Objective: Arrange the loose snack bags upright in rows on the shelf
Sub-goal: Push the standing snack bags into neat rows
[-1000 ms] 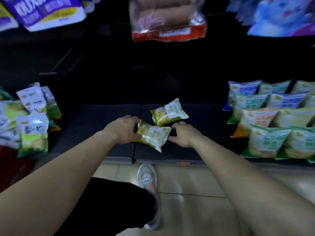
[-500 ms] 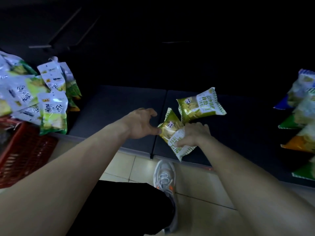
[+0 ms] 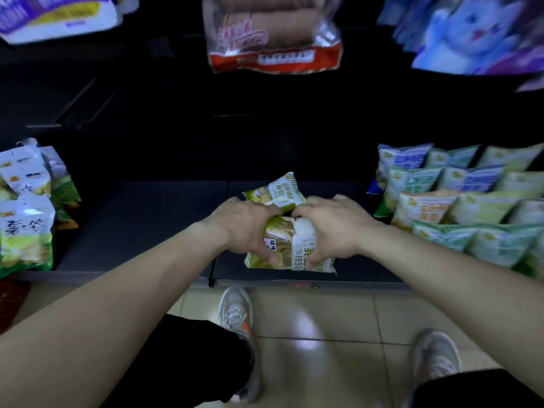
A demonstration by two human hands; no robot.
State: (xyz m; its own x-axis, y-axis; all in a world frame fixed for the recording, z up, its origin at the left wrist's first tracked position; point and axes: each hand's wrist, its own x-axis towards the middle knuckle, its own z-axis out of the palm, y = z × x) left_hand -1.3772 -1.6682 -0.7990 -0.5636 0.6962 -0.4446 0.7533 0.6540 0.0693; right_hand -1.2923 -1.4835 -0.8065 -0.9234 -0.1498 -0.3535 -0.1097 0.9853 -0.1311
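Note:
A yellow-green snack bag [image 3: 290,251] stands near the front edge of the dark shelf [image 3: 141,231]. My left hand [image 3: 245,228] grips its left side and my right hand [image 3: 332,228] grips its right side. A second yellow-green bag [image 3: 278,189] lies tilted just behind my fingers, partly hidden by them; whether they touch it is unclear. Rows of blue, green and orange snack bags [image 3: 459,201] stand on the shelf to the right. A loose heap of green and white bags [image 3: 26,207] sits at the left.
A red basket [image 3: 11,301] shows at the lower left edge. Large bags hang from the shelf above: a red-trimmed one [image 3: 273,33] at centre, a purple one [image 3: 56,16] left, a blue one [image 3: 471,33] right. My shoes [image 3: 235,313] stand on the tiled floor.
The near bag has been turned from lying slanted to standing, with both hands now closed on its sides. The view has swung back right and up, showing the right rows again.

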